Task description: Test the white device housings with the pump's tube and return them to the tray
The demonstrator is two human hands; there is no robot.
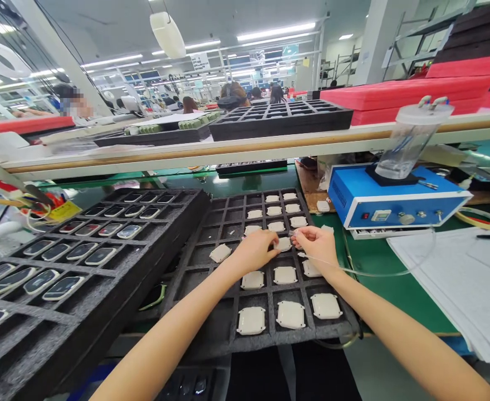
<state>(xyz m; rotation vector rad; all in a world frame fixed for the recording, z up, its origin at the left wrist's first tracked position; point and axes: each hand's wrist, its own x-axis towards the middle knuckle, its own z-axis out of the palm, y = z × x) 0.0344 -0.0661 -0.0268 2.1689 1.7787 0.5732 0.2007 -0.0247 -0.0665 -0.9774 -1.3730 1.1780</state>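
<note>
A black foam tray [224, 317] divided into cells lies in front of me, with white square watch-case-like covers [292, 314] in its right-hand columns. My left hand [258, 248] has its fingertips closed at the left edge of one white cover [284, 244] in a middle cell. On that cover's right side, my right hand [318, 245] pinches a small clear nozzle-like piece [294, 235], partly hidden by the fingers. A thin clear tube [378, 274] runs past this hand toward the blue machine. Left of my left hand, another white cover [220, 253] sits tilted in its cell.
To the left, another black tray [115, 284] holds dark-glass pieces with light frames. At right stands the blue machine [395, 200], topped by a clear canister [410, 142]. Papers [457, 284] lie beside it. A shelf [261, 149] crosses behind, bearing trays and red foam [403, 97].
</note>
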